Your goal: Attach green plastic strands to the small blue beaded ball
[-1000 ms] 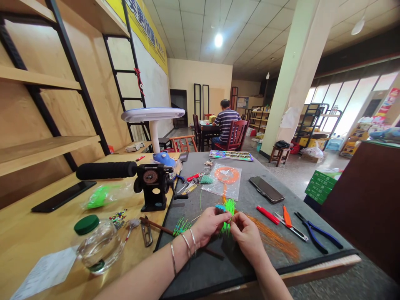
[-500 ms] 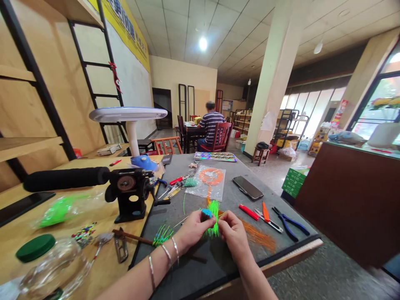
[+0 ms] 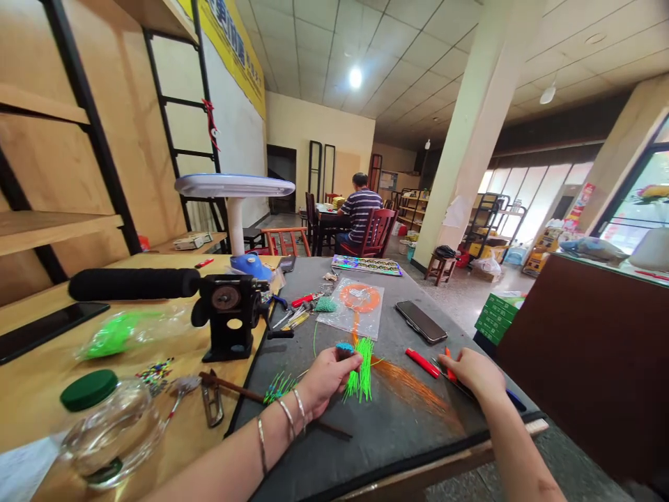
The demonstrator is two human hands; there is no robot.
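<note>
My left hand (image 3: 332,376), three bangles on its wrist, is closed around a small bundle whose blue end (image 3: 345,346) shows above the thumb. Bright green strands (image 3: 364,373) fan out beside the fingertips; whether they are fixed to the bundle is hidden. Over to the right, my right hand (image 3: 473,373) reaches down with bent fingers at an orange-handled tool (image 3: 450,375). The fingers cover much of that tool. A red-handled tool (image 3: 422,362) lies just left of these fingers. Orange fibres (image 3: 415,390) spread over the dark mat between my hands.
A black crank winder (image 3: 227,317) stands left on the wooden table, behind a green-lidded jar (image 3: 112,436). A brown stick with green strands (image 3: 279,388) lies near my left forearm. Beyond are a phone (image 3: 421,321) and a clear bag (image 3: 355,303). A person (image 3: 360,209) sits far back.
My right hand has left the green strands and moved right to the orange-handled tool. My left hand keeps its grip on the blue-ended bundle. The view has turned slightly left.
</note>
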